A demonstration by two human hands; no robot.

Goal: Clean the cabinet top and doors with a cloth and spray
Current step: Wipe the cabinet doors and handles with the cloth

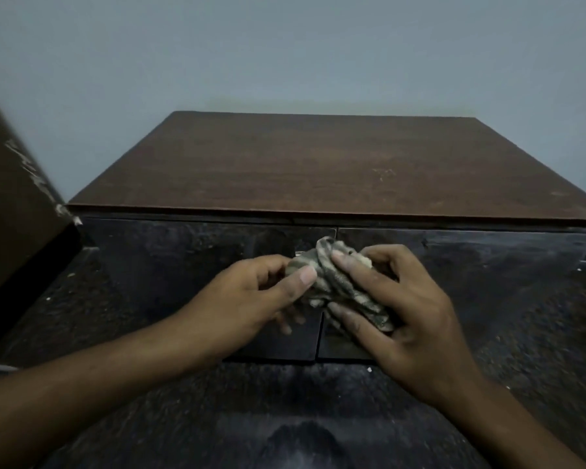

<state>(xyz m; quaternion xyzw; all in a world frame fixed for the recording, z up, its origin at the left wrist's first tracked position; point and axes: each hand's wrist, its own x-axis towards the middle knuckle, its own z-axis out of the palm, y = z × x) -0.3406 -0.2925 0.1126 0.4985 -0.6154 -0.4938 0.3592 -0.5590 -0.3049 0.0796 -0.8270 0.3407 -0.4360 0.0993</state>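
A brown board [11, 211] leans at the far left. The left hand [247, 296] pinches the crumpled grey cloth [339, 286], thumb on top, fingers curled beneath. The cloth bunches between both sets of fingers, in front of the seam of the dark cabinet doors [190, 265]. The right hand [410, 309] grips its other side, fingers wrapped over it. Beyond the fingertips lies the brown cabinet top [318, 164], against the grey wall [285, 45].

Cloth [335, 282] between both hands, before cabinet doors [190, 265], below cabinet top [318, 164].
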